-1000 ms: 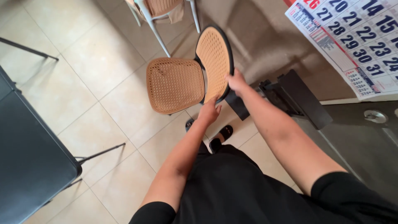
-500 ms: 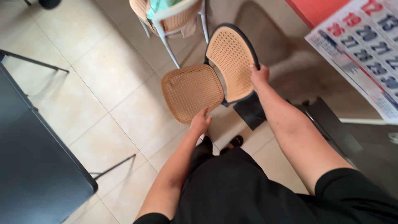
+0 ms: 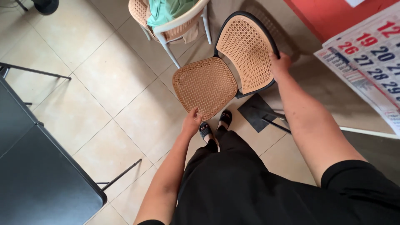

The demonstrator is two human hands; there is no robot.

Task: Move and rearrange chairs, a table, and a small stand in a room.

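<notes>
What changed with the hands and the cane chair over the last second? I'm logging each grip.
The left hand let go of the backrest's lower edge and dropped to the front edge of the tan woven-cane seat. The right hand kept its grip on the black-framed cane backrest. The beige tile floor is unchanged.

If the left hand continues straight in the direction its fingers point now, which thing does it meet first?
Most likely the front edge of the tan woven cane seat of the black-framed chair: the left hand points up at it and seems already touching or almost touching; depth is unclear.
</notes>
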